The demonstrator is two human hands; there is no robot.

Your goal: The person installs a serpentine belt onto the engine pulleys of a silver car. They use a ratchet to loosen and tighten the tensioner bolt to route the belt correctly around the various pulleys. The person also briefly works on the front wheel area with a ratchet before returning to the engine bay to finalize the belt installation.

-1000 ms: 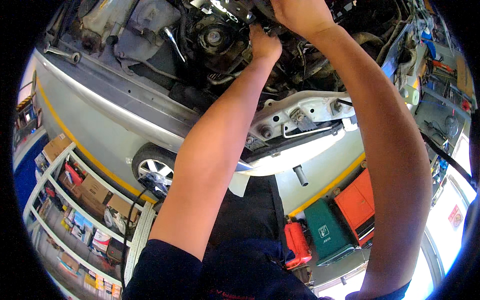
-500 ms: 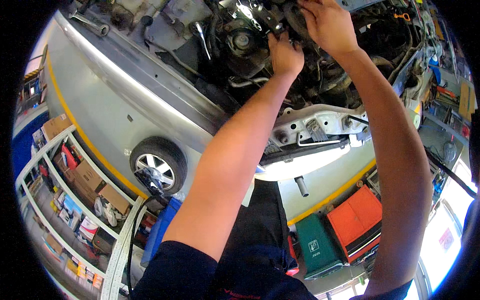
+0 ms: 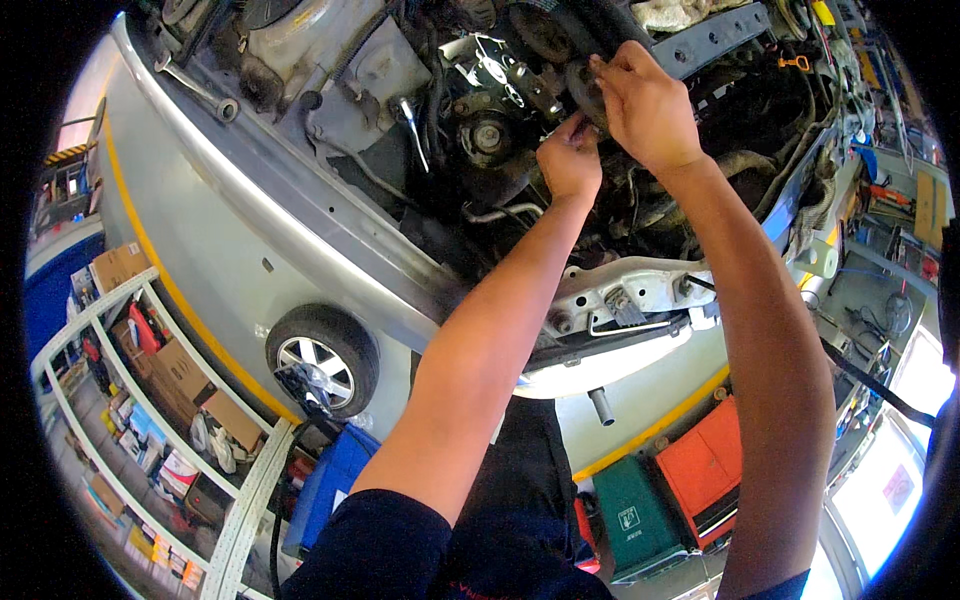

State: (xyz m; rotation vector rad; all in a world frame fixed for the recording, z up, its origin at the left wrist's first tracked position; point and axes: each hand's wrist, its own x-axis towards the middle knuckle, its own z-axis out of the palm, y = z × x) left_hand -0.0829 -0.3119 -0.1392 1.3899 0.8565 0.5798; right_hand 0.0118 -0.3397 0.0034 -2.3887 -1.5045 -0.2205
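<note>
The dark round part (image 3: 584,92) sits deep in the engine bay, well back from its front edge, right between my two hands. My right hand (image 3: 653,118) is bent over its right side, fingers curled with the tips beside the rim; I can't tell whether they grip it or only rest there. My left hand (image 3: 571,170) is just below, fingers bunched close to the part's lower edge, and whether they pinch anything is hidden from me.

Done well, I judge, this is fingertip work: I should steady with one hand, feel with the other, use light, even pressure and force nothing where I can't see. My right hand covers part of the spot, so tipping that wrist outward would open the view, and bare knuckles want care among hard edges.

Just left of the round part is a shiny bracket (image 3: 490,66), and below that a round mount (image 3: 487,138). Farther left a chrome tool (image 3: 413,134) lies in the bay, well apart from my fingers; a wrench (image 3: 200,90) rests along the fender's (image 3: 270,215) inner ledge. The pale crossbar (image 3: 590,303) marks the bay's front edge, passing beneath my forearms. Beyond the fender, a wheel (image 3: 362,358) is on the floor.
</note>
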